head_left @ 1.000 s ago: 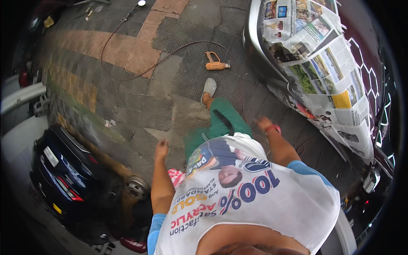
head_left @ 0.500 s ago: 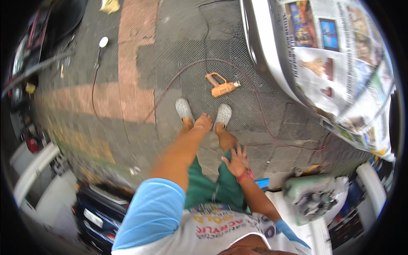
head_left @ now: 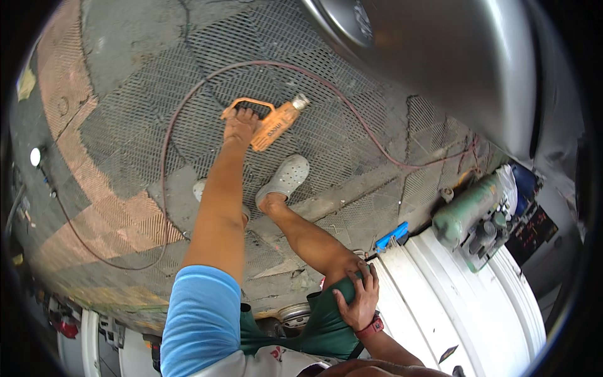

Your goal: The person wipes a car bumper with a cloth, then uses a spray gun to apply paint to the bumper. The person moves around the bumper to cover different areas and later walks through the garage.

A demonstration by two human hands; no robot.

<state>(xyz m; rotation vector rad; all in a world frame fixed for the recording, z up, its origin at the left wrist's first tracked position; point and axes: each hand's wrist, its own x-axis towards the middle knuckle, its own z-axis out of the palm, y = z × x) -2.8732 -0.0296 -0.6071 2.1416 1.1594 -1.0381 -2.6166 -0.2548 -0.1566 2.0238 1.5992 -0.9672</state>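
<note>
An orange heat gun with a metal nozzle lies on the ribbed floor mat in front of my feet, nozzle pointing to the far right. My left hand reaches down with its fingers curled round the grip, beside the looped guard. My right hand, a red watch at its wrist, rests on my right knee with the fingers spread. Green shorts cover that knee. One grey clog shows fully; the left arm partly hides the other.
A red hose loops around the heat gun. At far left, a white-topped tool sits at a hose's end. A shiny grey vehicle panel overhangs at right. Near it are a green compressor tank, a blue-handled item and white panels.
My left hand has come down from near my feet and closed on the heat gun's grip. My right hand stays on the knee. The view has moved lower and turned.
</note>
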